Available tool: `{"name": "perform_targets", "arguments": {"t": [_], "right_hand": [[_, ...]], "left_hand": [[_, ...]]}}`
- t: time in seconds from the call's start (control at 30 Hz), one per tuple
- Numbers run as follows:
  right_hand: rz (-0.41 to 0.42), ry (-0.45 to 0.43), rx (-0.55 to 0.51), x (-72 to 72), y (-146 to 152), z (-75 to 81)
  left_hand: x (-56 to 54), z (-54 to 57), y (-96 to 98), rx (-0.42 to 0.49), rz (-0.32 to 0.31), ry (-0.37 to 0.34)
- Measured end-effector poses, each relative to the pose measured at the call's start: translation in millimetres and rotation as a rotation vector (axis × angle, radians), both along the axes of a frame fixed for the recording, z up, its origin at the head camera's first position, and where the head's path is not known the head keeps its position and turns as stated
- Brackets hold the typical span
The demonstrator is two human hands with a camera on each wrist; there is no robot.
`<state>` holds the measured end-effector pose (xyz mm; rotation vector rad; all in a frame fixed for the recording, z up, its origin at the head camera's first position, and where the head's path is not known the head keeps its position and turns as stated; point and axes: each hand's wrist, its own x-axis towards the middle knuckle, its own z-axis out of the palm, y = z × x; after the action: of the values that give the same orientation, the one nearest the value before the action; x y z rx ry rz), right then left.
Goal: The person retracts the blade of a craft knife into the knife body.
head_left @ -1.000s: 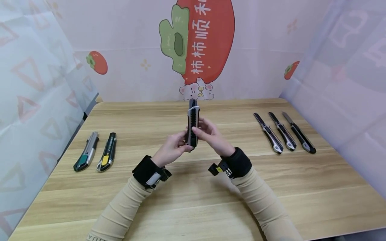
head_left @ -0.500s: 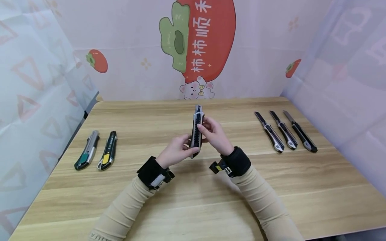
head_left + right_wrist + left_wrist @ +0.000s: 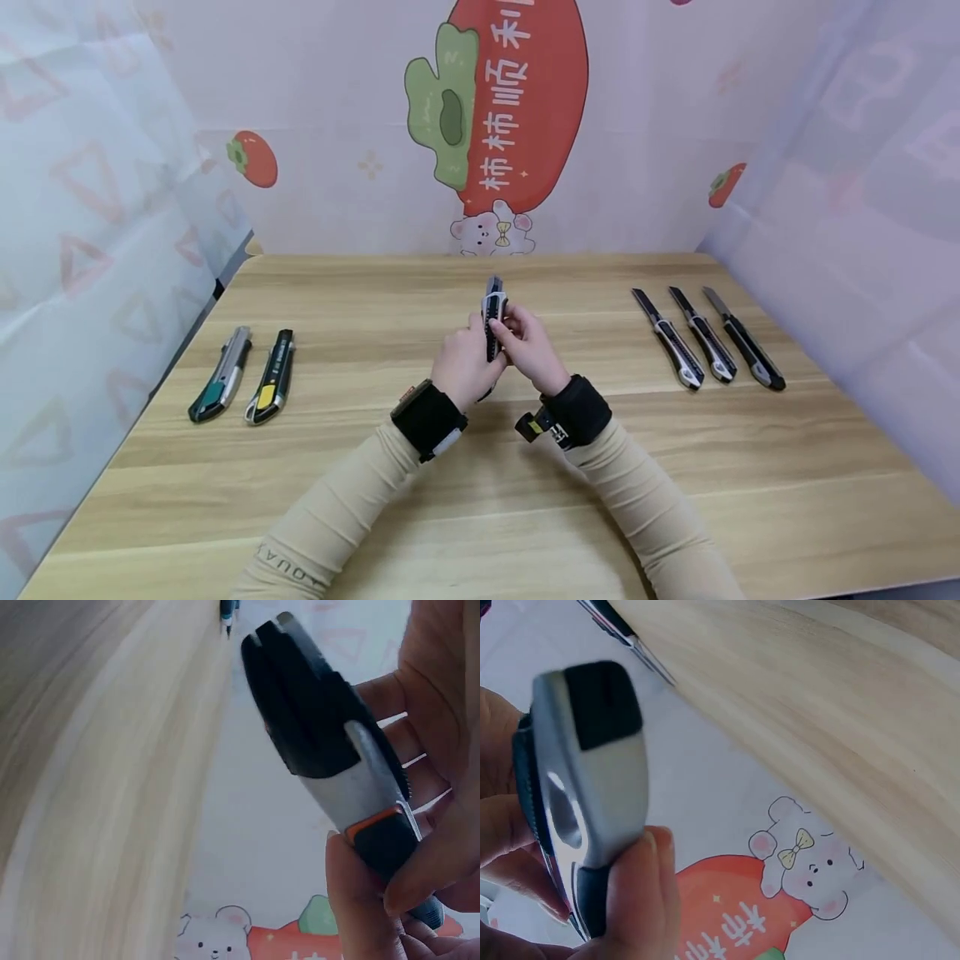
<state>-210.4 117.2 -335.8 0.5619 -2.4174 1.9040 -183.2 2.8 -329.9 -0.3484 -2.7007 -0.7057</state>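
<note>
Near the middle of the table, both my hands hold a black-and-silver utility knife (image 3: 492, 321), standing nearly upright with its narrow end up. My left hand (image 3: 467, 362) wraps its lower part, back of the hand toward me, and hides much of the handle. My right hand (image 3: 531, 348) pinches it from the right, thumb on the black slider track. In the left wrist view, the knife's silver side (image 3: 615, 787) and black butt end show, with fingers round the lower part. The right wrist view has the knife (image 3: 345, 787) tilted, an orange-edged black inlay on its side.
At the left of the wooden table (image 3: 360, 500) lie a grey-and-green utility knife (image 3: 222, 375) and a black-and-yellow one (image 3: 272, 379). On the right rest three slim knives with blades out (image 3: 669, 340) (image 3: 703, 335) (image 3: 744, 340). A printed cloth (image 3: 330, 200) walls the back and sides.
The knife has come down and toward the table's middle. My left hand has turned and closed further round its lower end; my right thumb stays on its front.
</note>
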Motion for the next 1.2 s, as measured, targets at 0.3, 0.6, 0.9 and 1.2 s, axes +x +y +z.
{"name": "perform_targets", "arguments": {"t": [0.3,0.6,0.9,1.2], "right_hand": [[-0.013,0.16,0.604,-29.2,-9,1.4],[-0.14,0.202,1.124,-82.3,78,-1.9],[-0.388,-0.151,1.211,-54.5,194,1.1],[-0.407,-0.276,1.191,-48.3,227,-13.9]], "left_hand": [[-25.9,14.2,-26.1,0.045,-0.003,-0.327],[-47.8,4.9,-113.4,-0.046,0.088,-0.572],[-32.5,-1.4,-169.5,-0.101,0.129,-0.733],[-26.0,-0.3,-180.1,-0.244,0.149,-0.792]]}}
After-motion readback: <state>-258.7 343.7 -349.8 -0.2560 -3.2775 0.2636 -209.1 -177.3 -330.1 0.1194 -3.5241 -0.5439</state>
